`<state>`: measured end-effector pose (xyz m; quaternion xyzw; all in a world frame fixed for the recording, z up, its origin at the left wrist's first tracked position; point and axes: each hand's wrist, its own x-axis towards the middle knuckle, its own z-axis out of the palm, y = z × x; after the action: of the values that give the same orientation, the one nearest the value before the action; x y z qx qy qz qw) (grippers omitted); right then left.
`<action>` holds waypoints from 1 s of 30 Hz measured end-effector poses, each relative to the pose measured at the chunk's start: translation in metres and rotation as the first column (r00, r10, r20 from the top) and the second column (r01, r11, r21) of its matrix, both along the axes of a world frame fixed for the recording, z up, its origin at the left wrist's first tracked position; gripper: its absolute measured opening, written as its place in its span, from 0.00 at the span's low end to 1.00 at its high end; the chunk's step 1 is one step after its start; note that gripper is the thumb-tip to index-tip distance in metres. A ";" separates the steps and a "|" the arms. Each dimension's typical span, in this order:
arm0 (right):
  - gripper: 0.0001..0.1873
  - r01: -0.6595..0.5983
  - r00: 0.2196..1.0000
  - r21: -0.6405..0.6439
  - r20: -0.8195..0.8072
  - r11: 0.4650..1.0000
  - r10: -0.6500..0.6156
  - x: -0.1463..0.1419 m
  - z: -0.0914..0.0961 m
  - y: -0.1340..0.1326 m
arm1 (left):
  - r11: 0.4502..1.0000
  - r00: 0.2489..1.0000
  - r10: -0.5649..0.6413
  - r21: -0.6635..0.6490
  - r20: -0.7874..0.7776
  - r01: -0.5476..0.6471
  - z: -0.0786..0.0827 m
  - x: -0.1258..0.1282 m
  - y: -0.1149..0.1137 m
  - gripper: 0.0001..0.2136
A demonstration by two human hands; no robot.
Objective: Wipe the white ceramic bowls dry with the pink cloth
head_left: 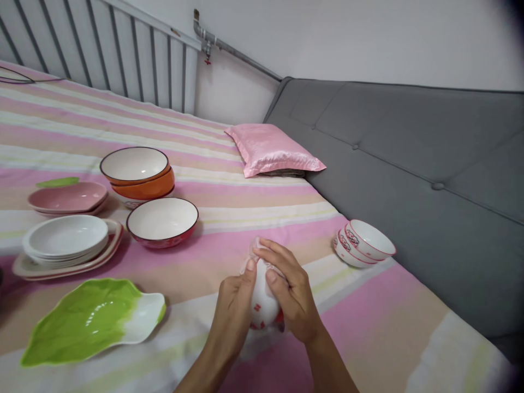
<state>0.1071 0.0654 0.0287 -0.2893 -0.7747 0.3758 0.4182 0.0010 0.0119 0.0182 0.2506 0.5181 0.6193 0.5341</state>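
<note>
Between my two hands, at the lower middle, a white bowl with small red marks is tilted on its side. My left hand grips it from the left, thumb up along its edge. My right hand curls over its other side, pressing a thin pale pink cloth against the rim. Part of the cloth and most of the bowl are hidden behind my fingers. To the right, against the headboard, stand stacked white bowls with red rims and printed pictures.
On the striped bedspread, left, are a green leaf-shaped dish, stacked white plates, pink dishes, orange bowls and a red bowl. A pink pillow lies by the grey headboard.
</note>
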 end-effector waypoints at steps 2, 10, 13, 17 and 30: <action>0.17 0.010 0.999 -0.050 -0.046 0.999 -0.012 0.001 0.000 0.003 | 1.000 0.999 -0.026 0.017 0.037 0.026 0.001 0.000 0.000 0.27; 0.17 -0.053 0.944 -0.464 -0.312 0.885 -0.107 0.005 -0.009 0.016 | 0.999 0.973 -0.037 0.014 0.227 0.035 0.003 -0.001 0.002 0.25; 0.18 -0.088 0.894 -0.593 -0.402 0.801 -0.199 0.001 -0.013 0.015 | 1.000 0.955 0.013 -0.009 0.297 -0.010 0.002 -0.004 0.004 0.23; 0.18 -0.164 0.797 -0.624 -0.540 0.764 -0.269 -0.008 -0.018 0.010 | 0.994 0.888 0.101 -0.011 0.450 -0.108 0.004 -0.006 0.005 0.20; 0.25 0.149 0.773 -0.511 -0.474 0.847 -0.422 -0.035 -0.041 -0.010 | 0.980 0.676 0.200 -0.131 0.710 -0.153 0.006 -0.007 0.014 0.28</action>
<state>0.0722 0.0550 -0.0120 -0.3685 -0.4516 0.5414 0.6060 -0.0057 0.0258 0.0238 -0.0791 0.3081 0.7003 0.6391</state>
